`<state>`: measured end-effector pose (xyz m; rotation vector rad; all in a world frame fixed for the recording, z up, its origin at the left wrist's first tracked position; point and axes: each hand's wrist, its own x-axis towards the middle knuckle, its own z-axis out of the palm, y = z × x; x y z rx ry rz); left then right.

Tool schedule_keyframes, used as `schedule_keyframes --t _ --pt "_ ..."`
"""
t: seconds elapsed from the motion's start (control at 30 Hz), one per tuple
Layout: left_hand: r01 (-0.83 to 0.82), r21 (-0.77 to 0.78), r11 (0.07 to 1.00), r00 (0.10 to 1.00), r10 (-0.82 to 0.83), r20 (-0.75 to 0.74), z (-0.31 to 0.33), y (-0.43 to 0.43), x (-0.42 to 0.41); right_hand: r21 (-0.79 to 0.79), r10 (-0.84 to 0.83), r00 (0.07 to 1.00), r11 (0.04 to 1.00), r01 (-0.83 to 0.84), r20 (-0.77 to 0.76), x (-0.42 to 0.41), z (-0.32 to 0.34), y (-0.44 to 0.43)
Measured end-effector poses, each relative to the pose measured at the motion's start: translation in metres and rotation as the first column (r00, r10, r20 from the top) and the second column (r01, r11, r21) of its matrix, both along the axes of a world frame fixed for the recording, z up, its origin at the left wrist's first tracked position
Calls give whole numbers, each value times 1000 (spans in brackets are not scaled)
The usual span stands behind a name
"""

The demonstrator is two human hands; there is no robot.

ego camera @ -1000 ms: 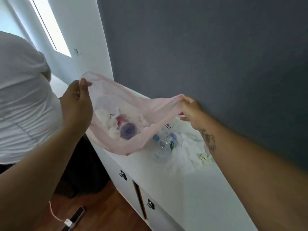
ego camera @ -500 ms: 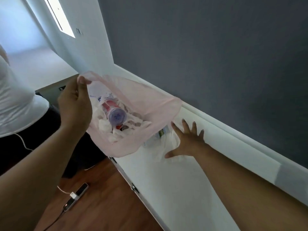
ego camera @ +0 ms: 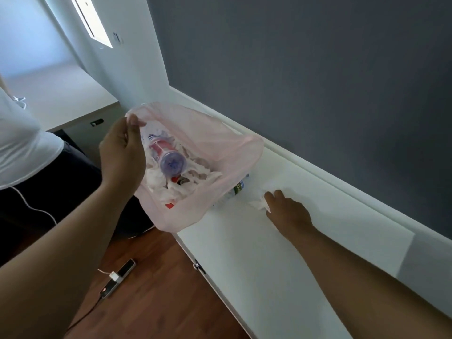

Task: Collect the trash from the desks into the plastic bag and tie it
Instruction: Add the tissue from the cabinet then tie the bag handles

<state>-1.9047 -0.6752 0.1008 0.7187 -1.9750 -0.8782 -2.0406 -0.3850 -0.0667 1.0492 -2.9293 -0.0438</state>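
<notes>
A pale pink plastic bag (ego camera: 220,148) hangs open at the white desk's (ego camera: 269,241) near edge. My left hand (ego camera: 121,157) pinches its rim at the near left side. Inside lie crumpled white tissues (ego camera: 168,187) and a bottle with a red label (ego camera: 167,159), its base facing up. My right hand (ego camera: 286,209) rests on the desk just right of the bag, fingers closing on a white tissue (ego camera: 259,203). A clear bottle with a green label (ego camera: 237,188) lies on the desk, half hidden behind the bag.
A dark grey wall (ego camera: 318,81) runs along the back of the desk. Another person in a white shirt (ego camera: 22,148) stands at the left. A power strip with a plugged charger (ego camera: 117,277) lies on the wooden floor (ego camera: 156,289). A drawer handle (ego camera: 198,266) sticks out below the desk edge.
My right hand let go of the bag's rim, dropped to the desk and has curled onto the tissue. The view swung right; the bag now hangs from my left hand alone.
</notes>
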Motion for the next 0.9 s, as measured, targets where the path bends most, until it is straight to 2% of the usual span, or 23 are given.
schedule_keyframes --t 0.07,0.17,0.27,0.33,0.43,0.53,0.7,0.77,0.83,0.9 --pt "16 -7 1000 1000 -16 13 4 -1 -1 -68 -8 1000 998 8 2 -7 21 1" --pt "-1 -9 1000 1000 1 29 13 -7 -5 -312 -36 999 950 22 -38 -17 76 -12" --pt "-2 38 999 999 1 32 21 -14 -8 -549 49 989 827 -118 -139 -7 138 -47" --pt "12 73 997 999 -15 35 24 -19 -8 -622 153 963 738 -262 -223 15 170 -80" --pt "44 92 995 998 -49 47 27 -25 -6 -586 341 893 673 -450 -294 55 191 -133" --pt "84 121 989 996 -88 28 31 -32 3 -494 460 841 681 -540 -285 75 182 -178" --pt "98 146 984 995 -102 22 32 -50 19 -334 564 801 730 -597 -201 67 153 -224" --pt "106 160 981 994 -108 -1 30 -59 24 -215 589 799 771 -600 -120 63 141 -232" --pt "124 160 979 992 -123 -16 30 -65 27 -93 599 794 789 -607 -101 59 132 -229" --pt "141 154 978 990 -140 -15 29 -68 26 -115 584 803 795 -595 -118 54 132 -216"
